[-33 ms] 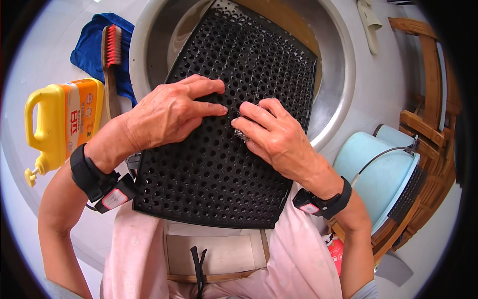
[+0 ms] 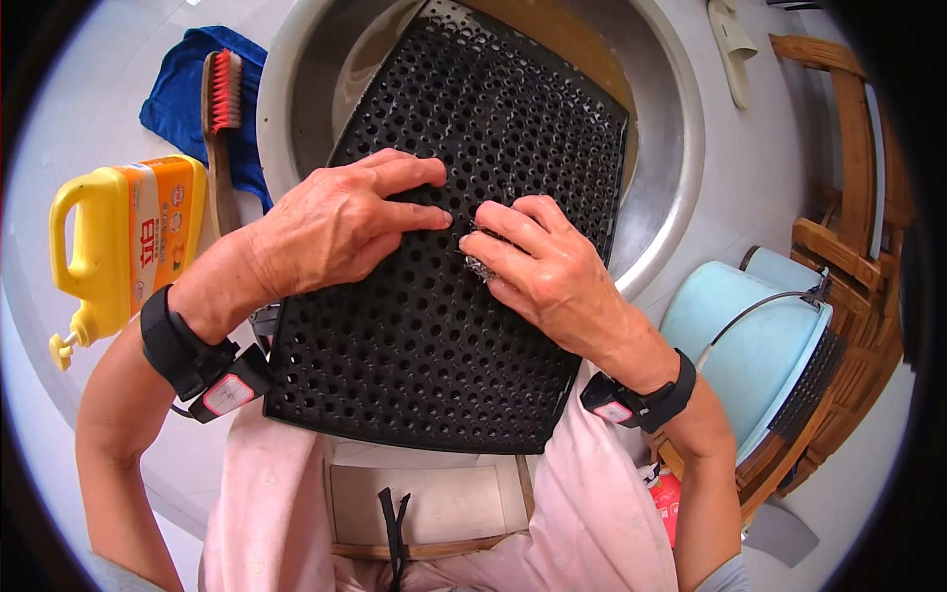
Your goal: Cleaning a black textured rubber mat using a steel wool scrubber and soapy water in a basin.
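A black perforated tray [image 2: 424,365] lies tilted, its far end in a metal basin [image 2: 681,148] and its near end by my knees. My left hand [image 2: 340,222] rests on it with fingers stretched out and holds nothing I can see. Close beside those fingertips, my right hand [image 2: 547,266] is closed on a steel wool scrubber [image 2: 477,267], pressed to the holed surface. Most of the scrubber is hidden under the fingers.
Brownish water [image 2: 592,49] stands in the basin. To the left are a yellow jug [image 2: 94,247], a red-bristled brush [image 2: 225,94] and a blue cloth [image 2: 173,104]. At right stand a light-blue bucket [image 2: 740,335] and a wooden chair [image 2: 848,247]; a slipper [image 2: 732,49] lies beyond.
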`<action>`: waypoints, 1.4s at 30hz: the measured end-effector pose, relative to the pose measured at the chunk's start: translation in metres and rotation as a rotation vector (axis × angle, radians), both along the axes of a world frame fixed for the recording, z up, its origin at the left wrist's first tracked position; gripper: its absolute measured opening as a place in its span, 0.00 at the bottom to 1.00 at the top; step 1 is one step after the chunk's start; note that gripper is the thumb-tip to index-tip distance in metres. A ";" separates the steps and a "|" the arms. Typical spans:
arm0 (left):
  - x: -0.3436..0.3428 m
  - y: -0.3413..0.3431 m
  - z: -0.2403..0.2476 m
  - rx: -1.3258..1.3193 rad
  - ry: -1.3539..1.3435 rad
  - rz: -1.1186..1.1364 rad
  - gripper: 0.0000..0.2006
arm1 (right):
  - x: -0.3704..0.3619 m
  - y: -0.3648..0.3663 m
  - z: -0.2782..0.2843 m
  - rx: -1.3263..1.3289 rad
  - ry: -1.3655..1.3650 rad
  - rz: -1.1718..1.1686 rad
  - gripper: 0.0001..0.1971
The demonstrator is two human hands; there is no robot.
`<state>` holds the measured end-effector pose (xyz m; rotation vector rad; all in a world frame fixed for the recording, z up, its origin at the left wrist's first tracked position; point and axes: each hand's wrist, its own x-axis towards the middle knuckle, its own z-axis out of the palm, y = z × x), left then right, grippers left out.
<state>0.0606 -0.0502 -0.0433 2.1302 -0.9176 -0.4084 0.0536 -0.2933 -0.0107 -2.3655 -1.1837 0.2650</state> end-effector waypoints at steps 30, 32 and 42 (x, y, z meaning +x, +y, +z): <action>0.002 0.000 0.003 0.018 0.001 -0.008 0.22 | 0.003 -0.009 -0.004 -0.023 -0.013 0.113 0.21; 0.002 0.000 0.003 0.017 0.008 -0.009 0.22 | 0.004 -0.011 -0.007 -0.021 -0.052 0.153 0.21; 0.001 0.000 0.001 0.060 -0.094 -0.061 0.23 | 0.008 -0.012 -0.007 0.062 0.072 0.140 0.22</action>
